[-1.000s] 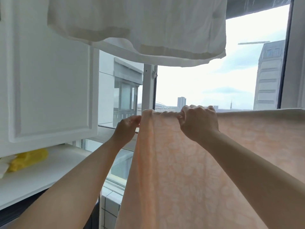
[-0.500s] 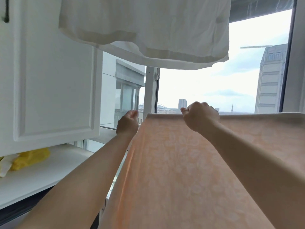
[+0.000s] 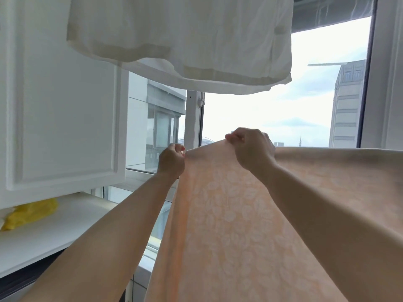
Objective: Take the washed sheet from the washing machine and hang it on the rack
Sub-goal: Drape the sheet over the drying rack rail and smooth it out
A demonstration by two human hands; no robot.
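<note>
A peach sheet [image 3: 229, 225] with a pale leaf pattern hangs in front of me, its top edge running level to the right at about hand height. My left hand [image 3: 171, 161] pinches the sheet's left top corner. My right hand [image 3: 250, 149] grips the top edge a little to the right and lifts it into a small peak. The rack bar under the sheet is hidden by the cloth.
A white garment [image 3: 181, 35] hangs overhead, just above my hands. A white cabinet door [image 3: 61, 101] stands at the left above a white counter [image 3: 54, 232] with a yellow bag [image 3: 30, 212]. Behind the sheet is an open window [image 3: 261, 116] with buildings outside.
Both hands have stayed on the sheet's top edge. The right hand has raised the edge into a peak, and the left corner has been pulled out flatter than a second ago.
</note>
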